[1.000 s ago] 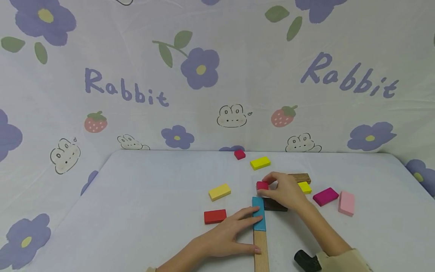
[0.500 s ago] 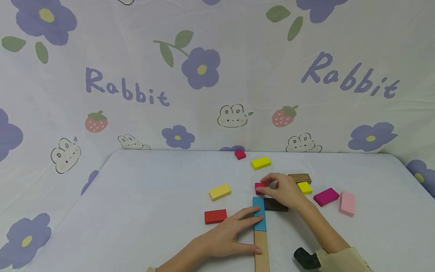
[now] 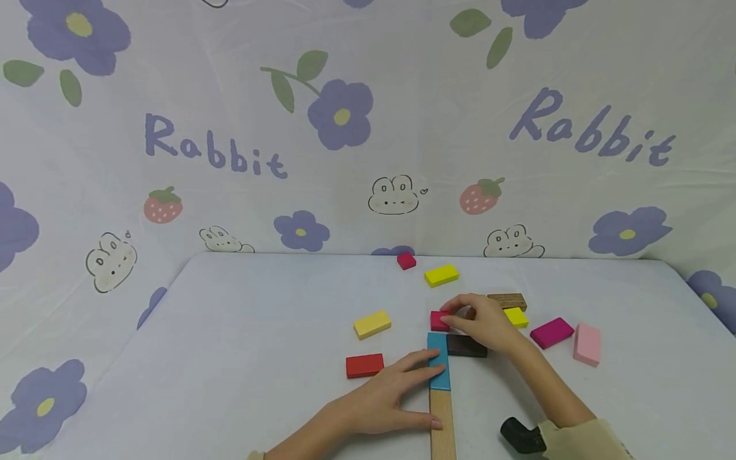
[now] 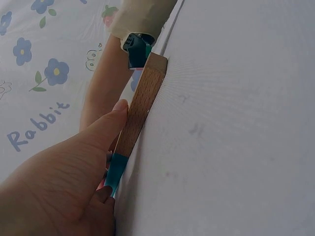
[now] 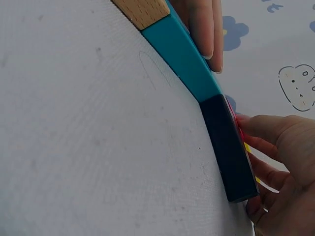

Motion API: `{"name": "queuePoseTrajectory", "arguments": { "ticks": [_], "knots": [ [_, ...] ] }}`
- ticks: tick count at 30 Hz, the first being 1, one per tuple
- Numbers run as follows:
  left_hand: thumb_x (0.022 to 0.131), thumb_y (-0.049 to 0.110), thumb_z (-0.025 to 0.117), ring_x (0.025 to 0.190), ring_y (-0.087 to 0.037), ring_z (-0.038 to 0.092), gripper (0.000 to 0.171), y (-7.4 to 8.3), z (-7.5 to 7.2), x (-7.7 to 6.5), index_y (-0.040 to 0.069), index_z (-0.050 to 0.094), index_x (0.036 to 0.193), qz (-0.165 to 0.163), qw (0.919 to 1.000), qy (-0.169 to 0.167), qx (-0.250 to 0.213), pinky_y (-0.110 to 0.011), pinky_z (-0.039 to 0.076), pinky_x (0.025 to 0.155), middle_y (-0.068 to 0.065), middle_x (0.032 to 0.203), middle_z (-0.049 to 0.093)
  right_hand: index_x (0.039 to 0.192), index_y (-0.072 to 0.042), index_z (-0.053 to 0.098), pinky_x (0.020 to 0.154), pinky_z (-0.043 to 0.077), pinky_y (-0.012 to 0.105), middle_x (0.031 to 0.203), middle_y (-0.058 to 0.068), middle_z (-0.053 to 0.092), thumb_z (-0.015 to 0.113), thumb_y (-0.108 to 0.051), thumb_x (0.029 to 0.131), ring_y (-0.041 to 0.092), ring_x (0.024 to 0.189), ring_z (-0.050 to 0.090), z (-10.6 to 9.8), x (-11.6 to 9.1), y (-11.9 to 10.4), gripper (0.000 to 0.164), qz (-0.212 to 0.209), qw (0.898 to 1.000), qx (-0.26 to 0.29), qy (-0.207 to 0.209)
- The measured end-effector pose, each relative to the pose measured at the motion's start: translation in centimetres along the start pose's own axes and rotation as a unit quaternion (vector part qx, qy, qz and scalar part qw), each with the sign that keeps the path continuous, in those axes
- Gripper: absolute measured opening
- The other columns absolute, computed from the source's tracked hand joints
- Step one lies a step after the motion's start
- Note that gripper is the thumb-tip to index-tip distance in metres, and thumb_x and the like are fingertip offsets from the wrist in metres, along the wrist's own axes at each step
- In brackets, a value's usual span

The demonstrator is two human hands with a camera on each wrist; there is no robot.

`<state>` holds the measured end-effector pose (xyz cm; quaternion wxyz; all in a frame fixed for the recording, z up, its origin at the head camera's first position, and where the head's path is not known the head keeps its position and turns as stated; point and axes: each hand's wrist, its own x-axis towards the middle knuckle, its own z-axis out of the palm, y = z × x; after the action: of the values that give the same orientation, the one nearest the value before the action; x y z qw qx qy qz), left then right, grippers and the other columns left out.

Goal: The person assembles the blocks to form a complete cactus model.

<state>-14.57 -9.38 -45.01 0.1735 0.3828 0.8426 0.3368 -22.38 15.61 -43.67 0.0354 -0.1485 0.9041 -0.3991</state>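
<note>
My right hand (image 3: 480, 322) pinches a small crimson block (image 3: 438, 321) between thumb and index finger, just beyond the far end of a blue block (image 3: 439, 377). My left hand (image 3: 385, 396) lies with fingertips on the blue block and thumb on a wooden block (image 3: 442, 437), fingers fairly straight. The blue and wooden blocks stand end to end in a line. Meeting the blue block's far right side, a black block (image 3: 467, 345) sits crosswise under the right hand. In the right wrist view, the black block (image 5: 229, 147) largely hides the crimson one.
A yellow block (image 3: 372, 324) and a red block (image 3: 365, 366) lie on the left. Farther back are another crimson block (image 3: 406, 260) and a bright yellow one (image 3: 441, 275). Brown (image 3: 508, 301), magenta (image 3: 551, 333) and pink (image 3: 587, 344) blocks lie to the right.
The crimson block has shifted slightly left and toward me in the right hand, ending closer in line with the blue block. The left hand stays put.
</note>
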Motion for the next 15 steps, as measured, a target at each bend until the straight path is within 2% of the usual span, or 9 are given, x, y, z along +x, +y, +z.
{"name": "queuePoseTrajectory", "arguments": {
  "ticks": [10,15],
  "knots": [
    [0.101,0.047,0.070,0.157,-0.017,0.031,0.075,0.16,-0.10,0.05,0.021,0.040,0.165,-0.003,1.0000,-0.004,-0.007,-0.043,0.038,0.124,0.005,0.173,0.027,0.116,-0.006,0.076,0.065,0.041,0.029,0.097,0.004,0.063,0.077,-0.023,0.098,0.020,0.084,0.050,-0.05,-0.14,0.09,0.026,-0.002,1.000,0.013,-0.007],
    [0.101,0.047,0.070,0.157,-0.017,0.031,0.075,0.16,-0.07,0.07,0.021,0.040,0.164,-0.004,1.0000,-0.002,-0.006,-0.043,0.037,0.124,0.005,0.173,0.027,0.116,-0.006,0.077,0.064,0.040,0.028,0.101,0.006,0.064,0.077,-0.024,0.097,0.020,0.084,0.050,-0.12,-0.14,0.29,0.026,-0.014,1.000,0.016,-0.007]
  ]
}}
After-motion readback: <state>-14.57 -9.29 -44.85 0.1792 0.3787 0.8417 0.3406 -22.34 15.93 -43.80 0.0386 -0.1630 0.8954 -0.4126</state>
